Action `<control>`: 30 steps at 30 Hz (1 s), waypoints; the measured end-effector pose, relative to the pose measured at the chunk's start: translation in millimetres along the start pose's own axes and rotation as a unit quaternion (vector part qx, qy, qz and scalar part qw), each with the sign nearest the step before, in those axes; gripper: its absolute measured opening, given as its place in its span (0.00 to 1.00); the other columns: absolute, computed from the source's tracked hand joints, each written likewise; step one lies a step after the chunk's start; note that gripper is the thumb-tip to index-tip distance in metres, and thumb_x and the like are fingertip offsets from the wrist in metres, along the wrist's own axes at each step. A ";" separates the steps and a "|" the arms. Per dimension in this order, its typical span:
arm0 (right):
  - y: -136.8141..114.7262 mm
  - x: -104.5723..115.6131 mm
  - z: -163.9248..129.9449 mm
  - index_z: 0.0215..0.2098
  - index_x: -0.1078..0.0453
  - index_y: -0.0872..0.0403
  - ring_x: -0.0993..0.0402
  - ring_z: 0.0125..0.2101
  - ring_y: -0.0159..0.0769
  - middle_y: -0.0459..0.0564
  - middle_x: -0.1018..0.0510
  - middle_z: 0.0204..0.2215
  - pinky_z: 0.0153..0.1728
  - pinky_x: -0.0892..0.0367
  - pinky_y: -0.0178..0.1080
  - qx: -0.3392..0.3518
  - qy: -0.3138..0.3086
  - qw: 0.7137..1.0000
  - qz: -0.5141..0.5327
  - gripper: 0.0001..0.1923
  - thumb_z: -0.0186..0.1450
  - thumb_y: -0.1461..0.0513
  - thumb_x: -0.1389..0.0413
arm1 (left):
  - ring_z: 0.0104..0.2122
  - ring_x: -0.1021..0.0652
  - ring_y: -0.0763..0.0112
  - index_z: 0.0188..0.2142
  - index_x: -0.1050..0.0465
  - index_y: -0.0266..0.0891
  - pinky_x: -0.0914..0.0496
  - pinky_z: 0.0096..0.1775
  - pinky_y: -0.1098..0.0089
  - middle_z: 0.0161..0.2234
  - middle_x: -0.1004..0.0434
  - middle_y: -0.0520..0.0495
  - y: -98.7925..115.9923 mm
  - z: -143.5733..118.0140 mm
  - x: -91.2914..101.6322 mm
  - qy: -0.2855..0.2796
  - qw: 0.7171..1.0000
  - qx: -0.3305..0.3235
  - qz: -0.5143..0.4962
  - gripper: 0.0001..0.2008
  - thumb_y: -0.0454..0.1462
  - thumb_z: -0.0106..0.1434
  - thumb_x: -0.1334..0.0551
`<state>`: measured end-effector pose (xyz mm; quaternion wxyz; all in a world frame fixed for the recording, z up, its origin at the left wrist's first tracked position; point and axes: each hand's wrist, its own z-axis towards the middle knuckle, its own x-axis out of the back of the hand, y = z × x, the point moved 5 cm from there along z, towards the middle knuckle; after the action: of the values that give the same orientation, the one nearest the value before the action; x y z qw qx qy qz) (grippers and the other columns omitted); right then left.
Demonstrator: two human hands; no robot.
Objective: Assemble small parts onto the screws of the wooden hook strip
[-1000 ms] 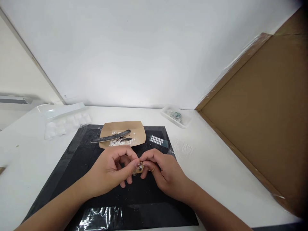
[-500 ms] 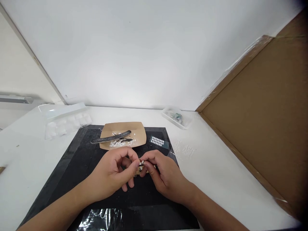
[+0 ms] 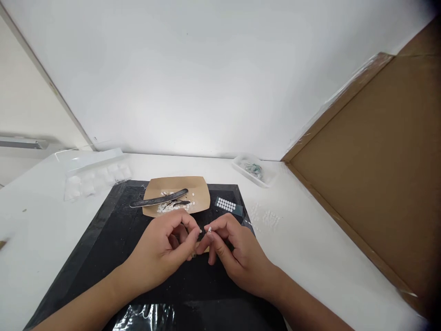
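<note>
Both my hands meet over a black mat (image 3: 113, 239). My right hand (image 3: 237, 255) pinches a tiny white piece (image 3: 209, 229) between thumb and forefinger, just right of my left thumb tip. My left hand (image 3: 163, 253) is curled, its fingertips closed around a small tan piece (image 3: 204, 250) that mostly hides beneath both hands. Behind the hands lies a brown paper tray (image 3: 201, 195) holding a dark nail file (image 3: 158, 199), dark tweezers and several white bits.
A dark sheet of white dots (image 3: 225, 204) lies right of the paper tray. A clear compartment tray (image 3: 93, 172) stands at the back left, a small clear dish (image 3: 253, 169) at the back right. A large cardboard panel (image 3: 372, 174) leans along the right. Crinkled plastic film (image 3: 148, 315) lies at the mat's near edge.
My right hand has drawn slightly away from the left, lifting the tiny white piece off the tan piece. Both hands shifted a little toward me.
</note>
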<state>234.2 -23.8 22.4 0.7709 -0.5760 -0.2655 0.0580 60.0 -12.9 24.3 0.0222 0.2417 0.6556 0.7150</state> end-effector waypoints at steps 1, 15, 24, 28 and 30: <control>-0.3 2.4 1.6 0.48 0.37 0.48 0.21 0.27 0.31 0.45 0.15 0.37 0.31 0.27 0.35 -0.003 0.006 1.000 -0.013 0.04 0.81 0.58 0.51 | 0.24 0.22 0.74 0.39 0.27 0.40 0.28 0.26 0.75 0.28 0.24 0.52 0.6 2.2 4.9 0.026 0.999 -0.023 0.041 0.12 0.46 0.75 0.40; 2.8 25.4 10.6 0.40 0.25 0.49 0.26 0.35 0.40 0.49 0.23 0.35 0.39 0.30 0.43 -0.028 0.093 0.982 -0.162 0.06 0.75 0.58 0.42 | 0.45 0.25 0.59 0.44 0.27 0.39 0.31 0.50 0.60 0.42 0.23 0.44 -13.1 27.0 53.3 0.173 0.889 -0.167 0.390 0.10 0.39 0.79 0.45; 9.1 26.9 9.3 0.39 0.24 0.49 0.24 0.32 0.39 0.48 0.19 0.34 0.34 0.29 0.41 -0.067 0.099 0.980 -0.157 0.07 0.74 0.56 0.41 | 0.44 0.26 0.59 0.45 0.22 0.39 0.30 0.50 0.59 0.44 0.17 0.44 -16.1 28.4 56.1 0.172 0.882 -0.189 0.396 0.10 0.37 0.78 0.42; 10.7 26.0 9.3 0.39 0.23 0.49 0.23 0.31 0.39 0.48 0.18 0.34 0.32 0.29 0.41 -0.077 0.095 0.980 -0.158 0.07 0.73 0.56 0.40 | 0.43 0.25 0.58 0.45 0.21 0.40 0.29 0.49 0.58 0.43 0.16 0.44 -19.6 30.7 56.8 0.169 0.886 -0.180 0.392 0.10 0.38 0.78 0.42; 11.3 26.2 9.7 0.39 0.23 0.49 0.23 0.31 0.39 0.49 0.18 0.34 0.32 0.28 0.40 -0.076 0.099 0.979 -0.159 0.07 0.73 0.56 0.40 | 0.44 0.25 0.58 0.46 0.21 0.40 0.29 0.49 0.58 0.43 0.16 0.43 -20.0 31.3 57.4 0.172 0.890 -0.178 0.384 0.11 0.38 0.78 0.43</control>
<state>254.3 -1.4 22.9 0.7467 -0.5861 -0.2801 -0.1431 15.4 38.9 24.3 -0.3246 0.3403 0.3670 0.8026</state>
